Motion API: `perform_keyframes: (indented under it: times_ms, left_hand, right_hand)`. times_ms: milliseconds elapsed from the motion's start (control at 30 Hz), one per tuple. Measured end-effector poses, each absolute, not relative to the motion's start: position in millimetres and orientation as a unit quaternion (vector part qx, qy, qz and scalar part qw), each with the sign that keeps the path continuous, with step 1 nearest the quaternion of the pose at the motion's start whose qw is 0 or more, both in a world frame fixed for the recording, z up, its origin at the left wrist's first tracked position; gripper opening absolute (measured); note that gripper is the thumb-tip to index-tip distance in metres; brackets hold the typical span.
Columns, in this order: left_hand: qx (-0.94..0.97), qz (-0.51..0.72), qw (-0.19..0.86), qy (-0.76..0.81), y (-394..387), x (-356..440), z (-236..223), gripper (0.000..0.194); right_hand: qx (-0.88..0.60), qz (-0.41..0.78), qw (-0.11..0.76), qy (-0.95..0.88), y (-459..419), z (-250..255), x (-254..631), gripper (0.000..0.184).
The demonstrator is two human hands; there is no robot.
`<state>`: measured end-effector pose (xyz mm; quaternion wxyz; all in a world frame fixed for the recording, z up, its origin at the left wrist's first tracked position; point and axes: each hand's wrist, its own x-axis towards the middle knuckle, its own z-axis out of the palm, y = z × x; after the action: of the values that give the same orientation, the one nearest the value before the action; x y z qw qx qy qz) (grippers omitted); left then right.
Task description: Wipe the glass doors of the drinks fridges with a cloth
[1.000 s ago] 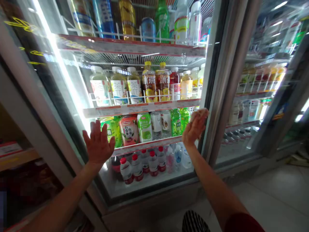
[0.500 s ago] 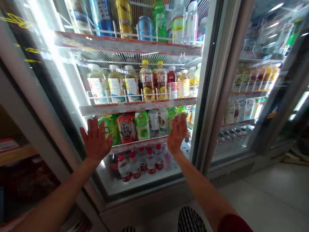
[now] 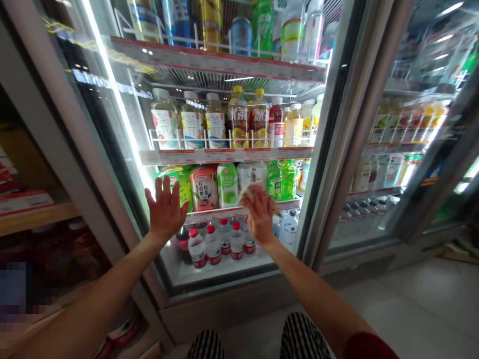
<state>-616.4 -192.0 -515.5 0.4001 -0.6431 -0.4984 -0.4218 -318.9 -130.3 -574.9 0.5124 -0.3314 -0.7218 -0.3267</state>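
A glass cooler door (image 3: 239, 276) stands in front of me, with lit shelves of drinks behind it. My left hand (image 3: 165, 208), fingers spread and palm forward, is at the left side of the glass and seems to lean on it. Nothing is in that hand. My right hand (image 3: 260, 214) presses a crumpled light cloth (image 3: 251, 189) toward the glass near the middle, in front of the lower shelf. Behind the left hand shows a green bottle (image 3: 183, 184); between the hands are a red tea bottle (image 3: 204, 188) and a green-and-white bottle (image 3: 227, 184).
A metal door frame (image 3: 348, 134) runs down the right of the glass, and another cooler door (image 3: 392, 164) lies beyond it. Red-capped water bottles (image 3: 213, 247) stand on the bottom shelf. At left is a shelf edge (image 3: 37, 214). Below right is a tiled floor (image 3: 411, 304).
My right hand has moved left with the cloth, from beside the right door frame to the middle of the glass. My left hand stays at the left side, fingers spread.
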Motion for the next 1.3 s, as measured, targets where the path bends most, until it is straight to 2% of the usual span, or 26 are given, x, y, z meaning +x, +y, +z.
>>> perform_keyframes:
  times_ms: [67,100,233,300,367,467,533,567,667,733,800,933,1000,1133,1300]
  left_hand:
    - [-0.641,-0.42,0.398,-0.504,-198.8,-613.3,-519.0,0.068]
    - [-0.644,-0.416,0.398,-0.504,-203.2,-611.4,-524.0,0.067]
    - [-0.68,-0.378,0.405,-0.48,-217.2,-603.0,-560.7,0.068]
    - [-0.675,-0.365,0.417,-0.487,-219.4,-598.7,-577.3,0.071]
    - [-0.659,-0.366,0.428,-0.499,-220.1,-596.0,-586.0,0.073]
    - [-0.659,-0.352,0.429,-0.507,-223.7,-599.5,-587.9,0.073]
    - [-0.663,-0.335,0.426,-0.516,-229.0,-606.7,-588.2,0.071]
    - [-0.661,-0.329,0.425,-0.524,-232.2,-610.8,-589.3,0.07]
    - [-0.648,-0.321,0.424,-0.545,-243.0,-620.6,-598.0,0.068]
    - [-0.65,-0.307,0.419,-0.555,-251.0,-623.5,-608.2,0.065]
    - [-0.661,-0.285,0.409,-0.561,-260.0,-625.6,-620.9,0.062]
    - [-0.664,-0.261,0.391,-0.582,-278.6,-639.2,-644.0,0.059]
    - [-0.642,-0.272,0.388,-0.602,-285.9,-650.5,-649.2,0.059]
    - [-0.607,-0.295,0.371,-0.638,-294.7,-667.7,-648.3,0.057]
    - [-0.609,-0.301,0.362,-0.638,-302.9,-670.4,-648.3,0.056]
  right_hand:
    - [-0.254,-0.345,0.431,-0.794,-136.6,-581.0,-324.4,0.053]
    - [-0.253,-0.352,0.433,-0.79,-134.9,-578.6,-317.5,0.051]
    - [-0.383,-0.326,0.611,-0.611,-110.8,-548.7,-273.3,0.057]
    - [-0.406,-0.31,0.652,-0.561,-107.8,-546.7,-276.6,0.06]
    - [-0.372,-0.311,0.609,-0.628,-117.4,-564.3,-299.7,0.061]
    - [-0.215,-0.331,0.418,-0.819,-137.8,-598.0,-334.2,0.057]
    - [-0.148,-0.353,0.354,-0.854,-141.7,-596.0,-342.4,0.052]
    - [-0.156,-0.361,0.367,-0.843,-140.0,-584.8,-343.6,0.05]
    - [-0.26,-0.345,0.482,-0.762,-130.8,-535.9,-353.3,0.048]
    - [-0.283,-0.327,0.515,-0.74,-131.9,-522.0,-370.6,0.05]
    - [-0.215,-0.342,0.475,-0.781,-141.5,-537.5,-392.4,0.048]
    - [0.0,-0.382,0.317,-0.868,-159.8,-588.9,-431.8,0.042]
    - [-0.009,-0.365,0.308,-0.879,-162.0,-585.3,-451.8,0.046]
    - [-0.125,-0.309,0.372,-0.866,-167.6,-560.0,-490.8,0.051]
    - [0.023,-0.309,0.227,-0.923,-177.7,-606.8,-498.0,0.04]
